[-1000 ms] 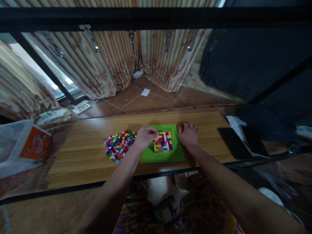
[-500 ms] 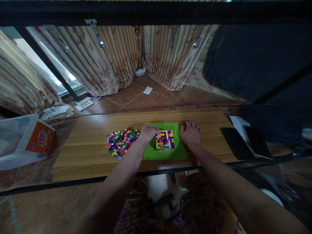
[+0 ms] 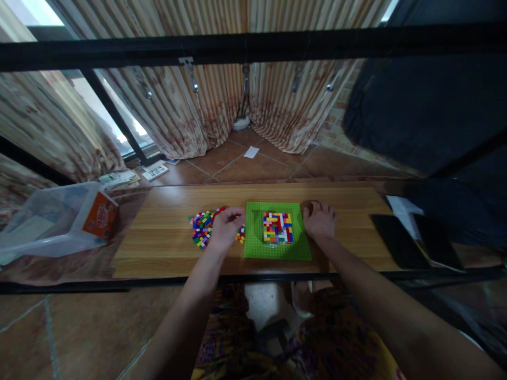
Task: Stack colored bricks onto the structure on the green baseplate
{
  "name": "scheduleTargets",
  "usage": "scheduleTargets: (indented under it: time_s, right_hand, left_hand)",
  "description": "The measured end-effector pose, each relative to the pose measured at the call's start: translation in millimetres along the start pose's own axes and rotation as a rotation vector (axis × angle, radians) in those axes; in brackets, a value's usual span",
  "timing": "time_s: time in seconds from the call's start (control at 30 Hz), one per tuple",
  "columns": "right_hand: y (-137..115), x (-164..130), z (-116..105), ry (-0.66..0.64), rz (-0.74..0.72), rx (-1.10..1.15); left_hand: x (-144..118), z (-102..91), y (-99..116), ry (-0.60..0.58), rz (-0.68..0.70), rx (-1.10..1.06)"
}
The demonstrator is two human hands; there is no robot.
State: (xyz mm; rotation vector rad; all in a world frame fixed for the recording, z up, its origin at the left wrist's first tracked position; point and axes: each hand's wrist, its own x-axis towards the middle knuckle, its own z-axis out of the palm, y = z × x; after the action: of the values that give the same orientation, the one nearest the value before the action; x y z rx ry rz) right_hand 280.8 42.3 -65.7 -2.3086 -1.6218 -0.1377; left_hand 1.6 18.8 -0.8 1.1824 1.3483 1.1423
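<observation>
Colourful loose bricks [image 3: 204, 228] are getting picked over by the left hand [image 3: 225, 228], fingers curled, grip unclear; the right hand [image 3: 319, 221] is lying flat beside the green baseplate [image 3: 253, 245]. Next, I think, one brick needs pinching.

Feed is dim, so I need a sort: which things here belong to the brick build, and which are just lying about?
In the work:
- left hand, on the loose brick pile
- right hand, at the green baseplate's edge
- multicoloured brick block on the baseplate

Lying about:
- two dark phones
- clear plastic bin with an orange box
- papers on the floor
</observation>
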Motion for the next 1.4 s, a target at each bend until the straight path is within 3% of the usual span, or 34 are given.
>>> scheduleTargets:
  time_s: [0.13,0.27,0.43,0.6,0.8,1.23,1.4]
  right_hand:
    - [-0.2,-0.3,-1.0,-0.022,0.007,-0.014]
    - [-0.4,-0.6,-1.5,-0.021,0.009,-0.013]
    - [0.9,-0.4,0.2,-0.01,0.003,-0.014]
    - [1.9,-0.1,1.5,0.005,0.003,-0.011]
    - [1.5,-0.3,-0.1,-0.011,0.002,-0.027]
    - [0.4,-0.7,-0.8,0.003,0.0,-0.011]
    - [0.3,-0.4,-1.3,-0.003,0.005,-0.008]
  left_hand:
    - [-32.8,-35.3,-18.1,0.03,0.04,0.133]
    - [-58.3,-46.1,-33.1,0.018,0.066,0.326]
    - [-66.0,-36.2,-33.2,0.012,0.198,0.6]
    - [-62.5,-18.3,-30.5,0.018,0.214,0.892]
    - [-58.9,-3.4,-31.4,0.023,0.22,1.092]
    - [-49.4,-2.6,-32.3,0.05,0.239,1.103]
    - [-42.9,2.1,-26.1,0.097,0.191,0.872]
